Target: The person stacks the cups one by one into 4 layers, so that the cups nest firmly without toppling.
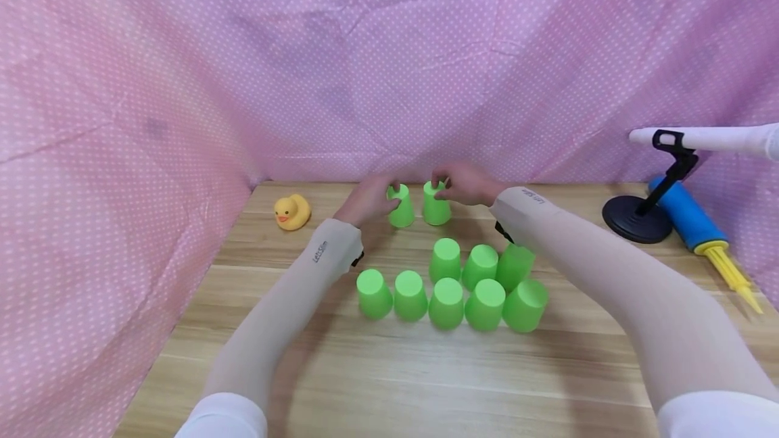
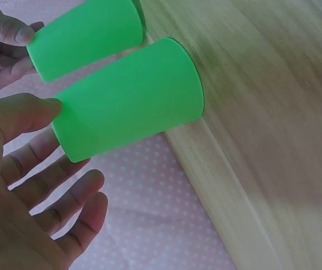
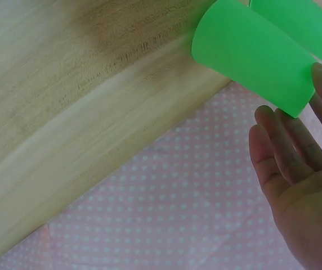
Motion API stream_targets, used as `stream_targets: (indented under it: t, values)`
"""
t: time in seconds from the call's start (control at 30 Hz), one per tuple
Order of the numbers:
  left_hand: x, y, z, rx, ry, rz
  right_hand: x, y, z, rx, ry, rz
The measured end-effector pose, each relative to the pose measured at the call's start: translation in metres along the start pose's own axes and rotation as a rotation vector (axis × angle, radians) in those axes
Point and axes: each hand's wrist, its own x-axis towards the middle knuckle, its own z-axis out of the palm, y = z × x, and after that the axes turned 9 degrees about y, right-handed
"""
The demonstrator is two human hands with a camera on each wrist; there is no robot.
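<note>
1. The green cups (image 1: pixel 446 303) look like smooth plastic with a soft, matt sheen.
2. The table (image 1: pixel 389 370) is light wood with visible grain, a smooth surface.
3. The pink curtain (image 1: pixel 182 86) is thin dotted cloth, wrinkled.
4. The yellow duck (image 1: pixel 291 211) seems to be glossy rubber.

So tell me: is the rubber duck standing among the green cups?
No, the rubber duck sits apart at the table's left, away from the green cups.

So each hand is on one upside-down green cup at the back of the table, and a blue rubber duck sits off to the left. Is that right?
Nearly: the rubber duck is yellow, not blue, as the head view shows. The left hand and right hand are each on one upside-down green cup.
</note>
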Motion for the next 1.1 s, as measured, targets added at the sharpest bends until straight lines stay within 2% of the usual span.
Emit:
stream_targets:
  t: [0.23,0.53,0.73,0.83,0.93,1.1]
  values:
    - [0.003,-0.001,0.003,-0.023,0.014,0.046,0.005,0.001,0.009,-0.008,-0.015,-0.002]
    - [0.004,0.0,0.001,-0.036,0.009,0.048,0.005,-0.005,0.009,0.003,-0.036,0.045]
    - [0.003,0.002,-0.002,0.019,0.02,0.058,0.001,-0.004,0.005,0.031,-0.029,0.022]
    - [0.001,0.005,-0.006,0.059,0.035,0.081,-0.006,-0.004,-0.003,0.089,-0.024,0.013]
    - [-0.002,0.011,-0.013,0.078,0.048,0.132,-0.012,-0.004,-0.014,0.118,-0.006,0.002]
    - [-0.013,0.031,-0.028,0.135,0.02,0.227,-0.029,-0.008,-0.034,0.071,0.046,-0.045]
